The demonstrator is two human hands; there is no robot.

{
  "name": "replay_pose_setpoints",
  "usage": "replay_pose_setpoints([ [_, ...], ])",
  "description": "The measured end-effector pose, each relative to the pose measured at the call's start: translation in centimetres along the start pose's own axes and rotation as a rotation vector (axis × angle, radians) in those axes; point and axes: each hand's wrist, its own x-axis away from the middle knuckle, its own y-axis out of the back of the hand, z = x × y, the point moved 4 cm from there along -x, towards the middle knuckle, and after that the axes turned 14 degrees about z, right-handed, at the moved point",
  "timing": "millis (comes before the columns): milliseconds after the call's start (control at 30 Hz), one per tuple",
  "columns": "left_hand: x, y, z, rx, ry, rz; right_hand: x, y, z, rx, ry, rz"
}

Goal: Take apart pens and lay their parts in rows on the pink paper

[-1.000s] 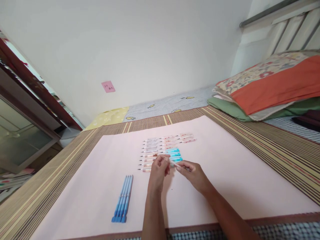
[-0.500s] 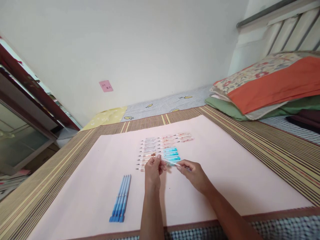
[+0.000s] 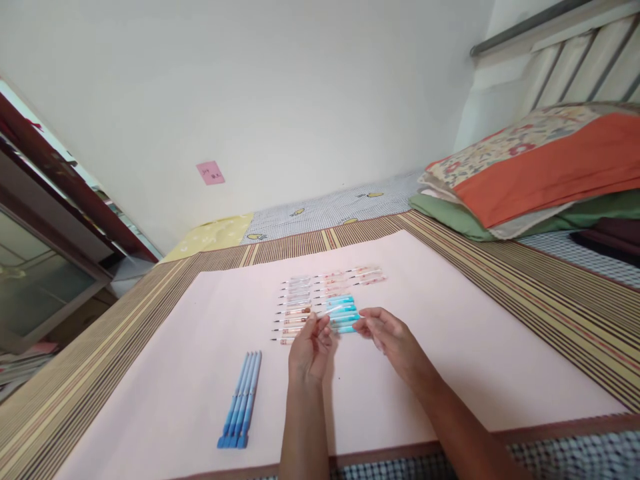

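My left hand (image 3: 309, 350) pinches a thin clear pen (image 3: 331, 312) that slants up and to the right over the rows. My right hand (image 3: 389, 335) is just to its right, fingers curled, with its fingertips at a teal piece (image 3: 349, 329) at the near end of the teal row. I cannot tell whether it grips that piece. Rows of small pen parts (image 3: 325, 293) lie beyond both hands on a pink sheet (image 3: 450, 347): clear and pink ones farther back, orange-tipped and teal ones nearer. Several blue pens (image 3: 243, 400) lie side by side at the near left.
The pink sheet lies on a striped woven mat (image 3: 550, 280) on a bed. Folded blankets and a floral pillow (image 3: 540, 167) are stacked at the right. A white wall with a pink note (image 3: 210, 173) is behind. A dark-framed glass cabinet (image 3: 40, 267) stands at the left.
The thin pen was held between both hands. Now only my left hand holds it, tilted upward, and my right hand has come off its end and shifted slightly up.
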Motion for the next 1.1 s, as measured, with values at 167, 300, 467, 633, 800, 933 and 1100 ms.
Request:
replay_pose_setpoints([
  [167,-0.2,-0.1,1.1,0.053,0.024,0.018,0.1,-2.7,1.2,0.188,0.164,0.005],
  [300,-0.2,-0.6,2.2,0.089,0.054,0.092,0.7,-5.5,3.0,0.369,0.285,0.007],
  [467,0.1,-2.2,3.5,0.152,0.11,0.225,0.9,-7.2,3.7,0.444,0.385,-0.034],
  [633,0.3,-3.0,4.2,0.209,0.137,0.257,0.8,-7.1,3.3,0.54,0.376,-0.053],
  [800,-0.1,-2.0,3.4,0.143,0.095,0.257,1.2,-5.0,5.8,0.754,0.505,-0.131],
  [933,-0.3,-1.8,3.0,0.069,0.102,0.334,0.6,-2.4,7.9,1.047,0.566,-0.224],
  [1100,-0.2,-2.2,3.1,0.029,0.101,0.36,-1.7,-1.7,8.0,1.313,0.399,0.083],
])
